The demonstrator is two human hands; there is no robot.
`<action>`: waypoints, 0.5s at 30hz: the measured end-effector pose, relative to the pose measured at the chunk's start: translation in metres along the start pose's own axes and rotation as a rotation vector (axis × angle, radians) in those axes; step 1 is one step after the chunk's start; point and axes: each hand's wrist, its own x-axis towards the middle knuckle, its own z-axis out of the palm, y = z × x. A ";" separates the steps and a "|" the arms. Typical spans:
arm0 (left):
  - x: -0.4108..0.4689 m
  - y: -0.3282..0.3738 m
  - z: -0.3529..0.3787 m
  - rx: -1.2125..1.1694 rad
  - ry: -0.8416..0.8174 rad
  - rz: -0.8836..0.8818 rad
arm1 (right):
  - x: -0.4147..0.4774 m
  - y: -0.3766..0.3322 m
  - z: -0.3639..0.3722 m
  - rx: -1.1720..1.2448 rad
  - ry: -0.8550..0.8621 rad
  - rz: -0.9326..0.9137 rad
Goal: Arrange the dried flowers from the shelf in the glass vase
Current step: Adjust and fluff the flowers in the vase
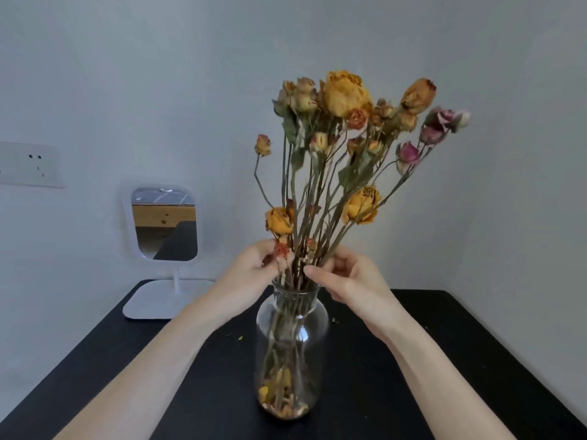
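A clear glass vase [290, 338] stands upright on the black table [413, 360], near its middle. A bunch of dried flowers [343, 138], yellow, orange and pink roses on thin brown stems, stands in it and leans a little to the right. Loose petals lie in the vase's bottom. My left hand [254, 268] pinches a small orange bud and stems just above the vase's mouth on the left. On the right side, my right hand [346, 277] pinches the stems at the same height.
A white-framed stand mirror [164, 223] sits at the table's back left corner, on a flat white base [158, 300]. A wall socket [30, 165] is on the left wall. A few petal crumbs lie on the table beside the vase.
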 end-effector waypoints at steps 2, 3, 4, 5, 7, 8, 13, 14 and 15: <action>0.006 -0.004 -0.002 -0.089 0.079 -0.049 | -0.001 -0.001 -0.003 0.037 0.016 -0.032; 0.007 -0.010 -0.005 -0.128 0.133 -0.096 | -0.001 0.000 -0.006 0.045 0.015 -0.031; 0.006 -0.017 -0.007 -0.151 0.170 -0.137 | -0.003 0.002 -0.008 0.035 0.005 -0.016; 0.003 -0.022 -0.010 -0.166 0.186 -0.178 | -0.004 0.005 -0.009 -0.002 -0.009 0.012; -0.002 -0.034 -0.013 -0.114 0.150 -0.269 | -0.008 0.011 -0.010 -0.121 -0.032 0.082; -0.006 -0.040 -0.015 -0.069 0.064 -0.274 | -0.009 0.014 -0.010 -0.174 -0.039 0.111; -0.029 -0.077 -0.012 -0.240 -0.101 -0.235 | -0.010 0.021 -0.005 -0.360 -0.081 0.133; -0.037 -0.071 -0.009 -0.256 -0.160 -0.238 | -0.009 0.023 -0.003 -0.379 -0.072 0.123; -0.043 -0.062 -0.006 -0.260 -0.189 -0.283 | -0.009 0.025 -0.001 -0.382 -0.064 0.108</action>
